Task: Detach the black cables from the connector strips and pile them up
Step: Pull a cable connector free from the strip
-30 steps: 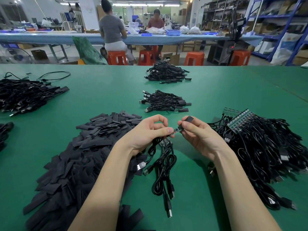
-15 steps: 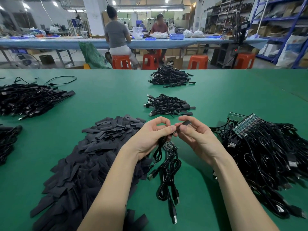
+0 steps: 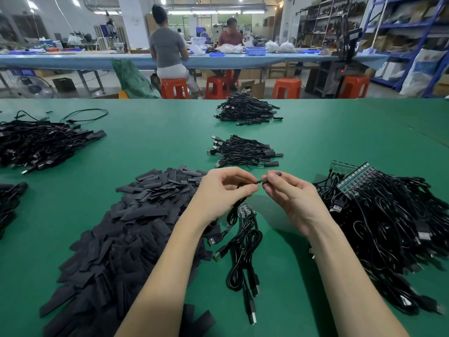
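Change: since a second ago, both hands have drawn slightly apart.
Left hand point(image 3: 224, 190): pinches the connector strip point(image 3: 244, 210).
Right hand point(image 3: 295, 198): pinches a cable end point(image 3: 272, 177).
Tip: pull straight, without twisting.

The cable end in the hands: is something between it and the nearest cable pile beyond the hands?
Nothing visible. The left hand and right hand pinch the cable end; only bare green table lies before the cable pile.

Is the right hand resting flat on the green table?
No, the right hand is raised above the green table, pinching a black sleeve at the cable tip.
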`<state>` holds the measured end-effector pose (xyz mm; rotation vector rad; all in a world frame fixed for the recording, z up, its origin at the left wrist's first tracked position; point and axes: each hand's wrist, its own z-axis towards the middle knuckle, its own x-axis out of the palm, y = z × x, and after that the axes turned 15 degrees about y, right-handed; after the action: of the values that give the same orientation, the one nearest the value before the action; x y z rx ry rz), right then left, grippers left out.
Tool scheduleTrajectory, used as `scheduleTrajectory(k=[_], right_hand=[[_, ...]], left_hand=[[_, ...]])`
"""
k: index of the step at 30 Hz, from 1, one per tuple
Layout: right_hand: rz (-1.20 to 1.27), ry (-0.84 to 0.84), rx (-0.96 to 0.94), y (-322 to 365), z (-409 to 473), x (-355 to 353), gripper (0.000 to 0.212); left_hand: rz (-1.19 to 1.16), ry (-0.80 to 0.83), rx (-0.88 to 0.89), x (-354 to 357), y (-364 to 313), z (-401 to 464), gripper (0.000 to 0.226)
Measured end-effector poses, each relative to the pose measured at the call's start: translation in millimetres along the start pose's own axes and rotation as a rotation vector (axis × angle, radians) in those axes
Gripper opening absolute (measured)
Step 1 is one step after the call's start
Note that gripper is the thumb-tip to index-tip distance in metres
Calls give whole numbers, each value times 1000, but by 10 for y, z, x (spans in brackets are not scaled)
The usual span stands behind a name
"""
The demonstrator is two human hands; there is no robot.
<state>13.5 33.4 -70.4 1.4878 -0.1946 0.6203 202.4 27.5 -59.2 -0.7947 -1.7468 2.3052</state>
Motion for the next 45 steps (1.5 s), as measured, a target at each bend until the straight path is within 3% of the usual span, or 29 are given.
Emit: scheduleTrajectory(k=[15, 26, 28, 33, 45], right_hand=[[42, -3, 20, -28, 8, 18, 16], [30, 84, 38, -29, -18, 40, 8], [24, 80, 30, -22, -20, 71, 12], [-69, -27, -86, 21, -29, 84, 46], [16, -60, -109, -40, -2, 166, 42]], left_hand=[[59, -48, 6, 39, 26, 4, 9], [-4, -37, 19, 45, 24, 14, 12], [-77, -26, 25, 38, -3, 14, 13], [-246, -24, 1, 117, -41, 29, 11], [-372, -128, -7, 243, -11, 90, 10]])
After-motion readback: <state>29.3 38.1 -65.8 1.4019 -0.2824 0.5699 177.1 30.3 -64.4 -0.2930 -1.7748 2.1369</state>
